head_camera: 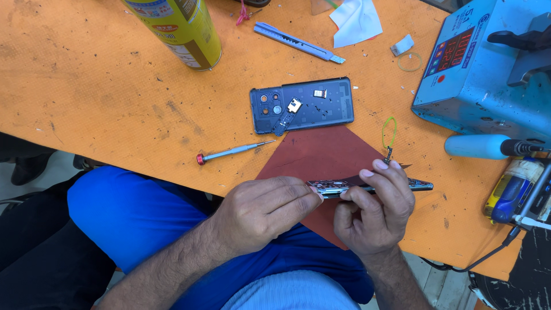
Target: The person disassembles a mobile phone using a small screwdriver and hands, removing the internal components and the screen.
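Orange bench (103,97); yellow can (178,28) top left, blue box (465,80) right. Left hand (261,212), right hand (376,209) both pinching phone (373,185) edge-on.

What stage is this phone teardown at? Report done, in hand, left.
Done: the dark back cover is off, lying on the orange table with small parts on it.
In hand: the left hand and right hand hold the phone body edge-on over the red mat.
Left: cover not refitted; the screwdriver lies unused.
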